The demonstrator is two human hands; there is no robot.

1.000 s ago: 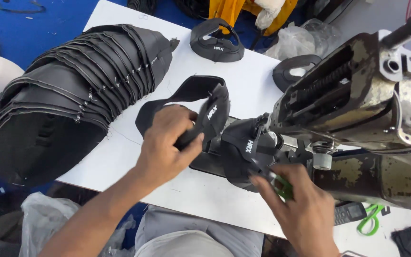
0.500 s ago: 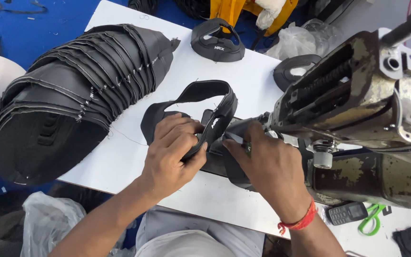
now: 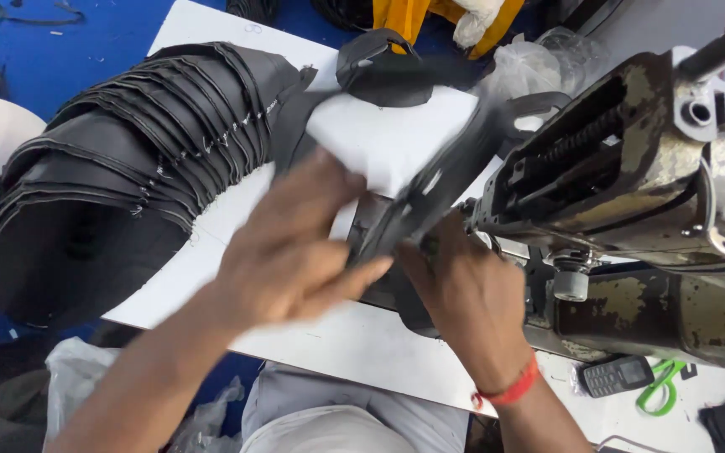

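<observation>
Nearest the camera, the left hand (image 3: 291,252) and the right hand (image 3: 463,289), a red band at its wrist, meet over the white surface (image 3: 354,344). Both hands grasp a black curved leather strap piece (image 3: 430,197), blurred, lifted and tilted just in front of the worn, rusty metal sewing machine (image 3: 631,176). To the right on the surface lie a small dark keypad phone (image 3: 614,375) and green-handled scissors (image 3: 660,386). Left of the hands sits a large stack of black stitched leather pieces (image 3: 127,168), fanned in overlapping layers. Farther off rests another black strap piece (image 3: 379,67), beside a crumpled clear plastic bag (image 3: 539,71).
</observation>
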